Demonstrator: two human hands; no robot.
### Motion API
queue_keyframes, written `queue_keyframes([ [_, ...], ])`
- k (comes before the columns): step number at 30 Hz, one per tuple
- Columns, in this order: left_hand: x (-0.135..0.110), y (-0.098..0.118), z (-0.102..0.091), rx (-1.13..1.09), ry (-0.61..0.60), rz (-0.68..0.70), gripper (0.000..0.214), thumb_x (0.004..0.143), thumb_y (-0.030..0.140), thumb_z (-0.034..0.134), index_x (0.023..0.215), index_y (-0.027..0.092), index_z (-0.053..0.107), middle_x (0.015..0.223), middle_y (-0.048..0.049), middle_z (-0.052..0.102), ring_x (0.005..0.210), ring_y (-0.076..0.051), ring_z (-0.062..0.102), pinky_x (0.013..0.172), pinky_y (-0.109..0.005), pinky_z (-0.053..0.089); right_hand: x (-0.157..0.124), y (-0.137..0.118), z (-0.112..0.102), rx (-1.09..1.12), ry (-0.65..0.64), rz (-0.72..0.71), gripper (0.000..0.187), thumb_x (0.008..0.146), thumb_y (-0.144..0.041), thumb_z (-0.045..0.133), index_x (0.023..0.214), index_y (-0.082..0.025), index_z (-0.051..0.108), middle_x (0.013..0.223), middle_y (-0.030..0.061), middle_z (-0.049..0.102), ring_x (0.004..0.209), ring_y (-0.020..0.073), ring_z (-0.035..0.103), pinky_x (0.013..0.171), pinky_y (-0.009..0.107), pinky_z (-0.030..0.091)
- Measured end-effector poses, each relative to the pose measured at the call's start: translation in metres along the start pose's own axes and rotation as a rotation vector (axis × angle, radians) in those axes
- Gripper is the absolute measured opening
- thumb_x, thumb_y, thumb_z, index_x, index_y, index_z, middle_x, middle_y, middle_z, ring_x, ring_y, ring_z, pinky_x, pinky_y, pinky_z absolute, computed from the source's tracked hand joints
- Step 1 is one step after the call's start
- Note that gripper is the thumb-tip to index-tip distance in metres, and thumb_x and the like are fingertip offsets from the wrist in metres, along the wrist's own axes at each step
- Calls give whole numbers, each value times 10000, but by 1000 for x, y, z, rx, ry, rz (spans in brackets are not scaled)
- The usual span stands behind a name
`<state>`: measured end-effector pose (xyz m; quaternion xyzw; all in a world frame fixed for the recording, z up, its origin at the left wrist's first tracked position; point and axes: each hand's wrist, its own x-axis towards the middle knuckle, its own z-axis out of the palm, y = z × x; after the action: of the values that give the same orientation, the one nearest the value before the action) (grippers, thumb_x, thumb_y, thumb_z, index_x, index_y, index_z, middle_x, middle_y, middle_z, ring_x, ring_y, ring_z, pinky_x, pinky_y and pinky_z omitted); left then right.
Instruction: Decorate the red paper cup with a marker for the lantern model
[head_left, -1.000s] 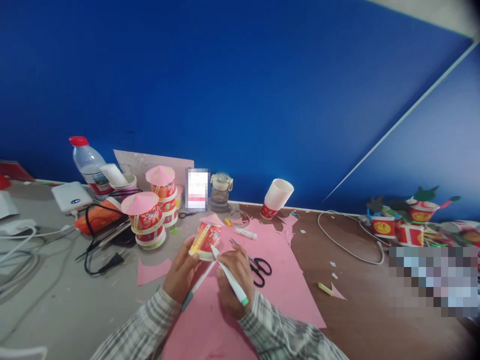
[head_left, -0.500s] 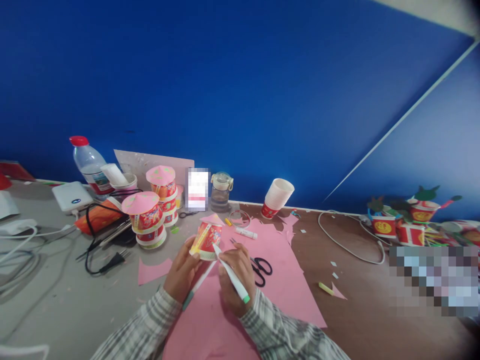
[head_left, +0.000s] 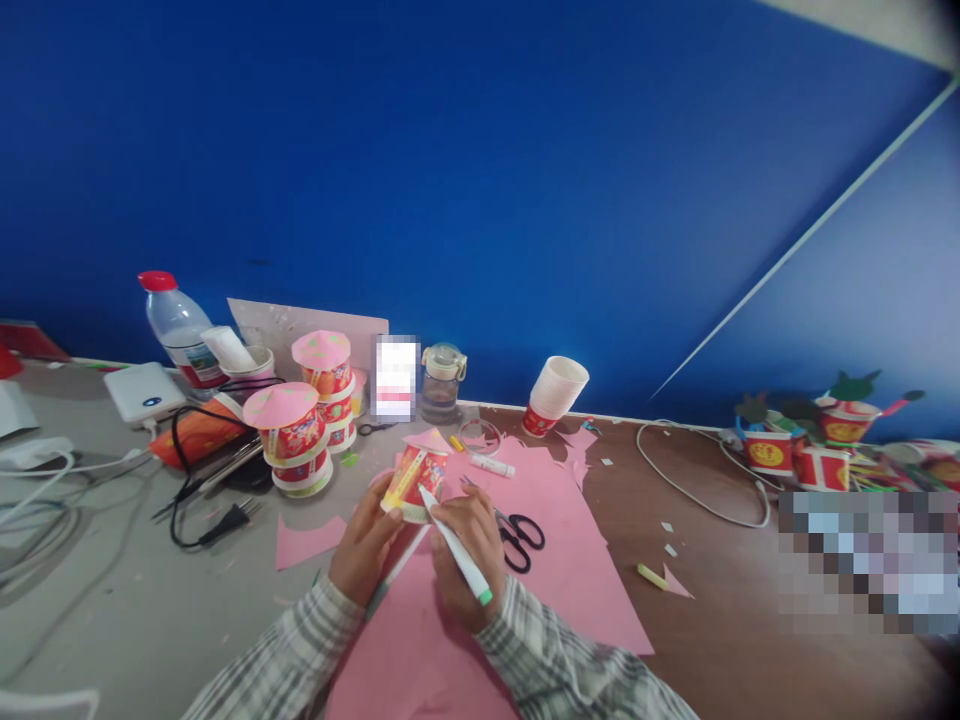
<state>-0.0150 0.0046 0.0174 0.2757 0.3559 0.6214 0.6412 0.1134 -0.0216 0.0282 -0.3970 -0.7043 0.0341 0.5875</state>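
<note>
A red and yellow printed paper cup (head_left: 424, 478), turned rim down, is gripped at its left side by my left hand (head_left: 365, 540). Between the fingers of my right hand (head_left: 469, 550) is a white marker (head_left: 466, 565) with a green end. Its tip meets or nearly meets the cup's lower right side. Pink paper (head_left: 562, 590) lies under both hands. Just right of my right hand rest black-handled scissors (head_left: 523, 543), their blades partly hidden by the fingers. A glue stick (head_left: 492, 466) lies beyond on the pink sheet.
Two cup towers with pink cone roofs (head_left: 282, 407) stand at left, near a charger cable and plug (head_left: 234, 515). At the back are a water bottle (head_left: 442, 385) and stacked paper cups (head_left: 553, 396). Decorated cups (head_left: 770, 452) stand far right. A yellow crayon-like stick (head_left: 652, 577) lies on the brown table.
The marker and my right hand have shifted slightly up and left along the cup. The cup has moved very little, and my left hand still grips it.
</note>
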Motion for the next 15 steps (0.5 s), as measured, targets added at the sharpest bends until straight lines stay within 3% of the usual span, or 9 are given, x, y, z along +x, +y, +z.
queue_keyframes([
  [15, 0, 0, -1, 12, 0, 1, 521, 490, 206, 631, 999, 222, 521, 1008, -105, 614, 952, -340, 498, 826, -515, 346, -1, 0, 1, -9, -32, -11, 174, 793, -218, 527, 937, -231, 624, 760, 1, 687, 687, 182, 651, 907, 459, 447],
])
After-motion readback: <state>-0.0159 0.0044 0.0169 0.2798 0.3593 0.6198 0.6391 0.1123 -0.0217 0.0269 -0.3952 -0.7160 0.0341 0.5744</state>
